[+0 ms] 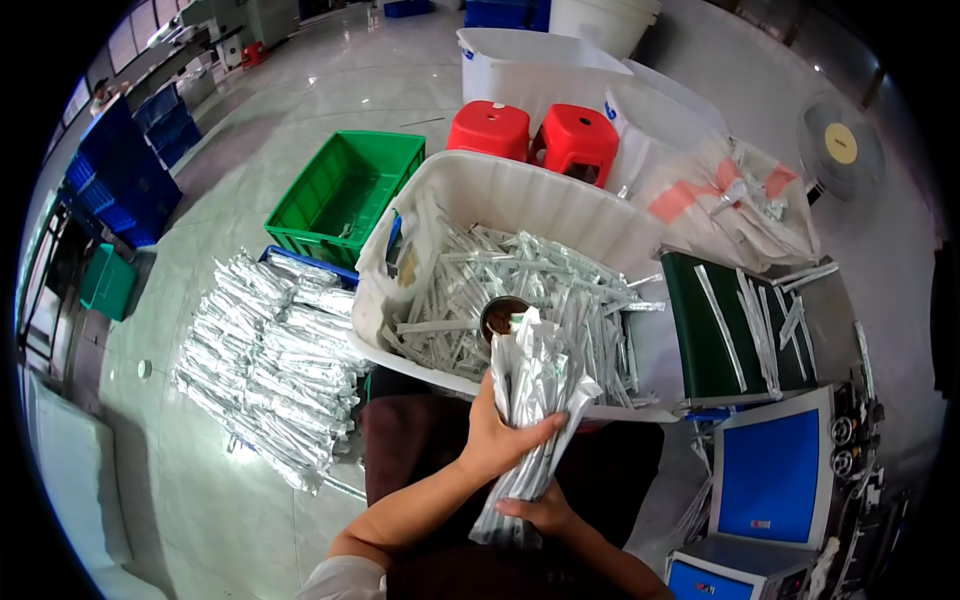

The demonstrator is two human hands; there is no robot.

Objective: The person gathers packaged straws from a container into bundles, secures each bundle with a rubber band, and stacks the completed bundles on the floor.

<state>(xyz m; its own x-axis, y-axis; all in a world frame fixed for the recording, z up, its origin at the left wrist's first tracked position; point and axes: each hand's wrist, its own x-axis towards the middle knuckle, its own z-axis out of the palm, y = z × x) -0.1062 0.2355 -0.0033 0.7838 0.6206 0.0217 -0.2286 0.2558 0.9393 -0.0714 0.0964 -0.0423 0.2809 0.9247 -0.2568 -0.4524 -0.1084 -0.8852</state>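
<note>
A bundle of long silver foil packets [535, 400] stands tilted above my lap. My left hand [500, 430] is wrapped round its middle, thumb across the front. Lower down, my right hand [542, 508] grips the bundle near its bottom end. Just beyond the bundle is a large white tub [540, 175] with many loose foil packets [470, 270] inside. A small round metal cup [502, 317] with brown contents sits among them, right behind the bundle's top.
Foil packets [270, 360] are piled high at the left, beside a green crate [345, 185]. Two red stools [578, 140] stand behind the tub. On the right are a dark green conveyor belt [715, 330], a blue-panelled machine [770, 465] and a woven sack [720, 210]. A person is far left.
</note>
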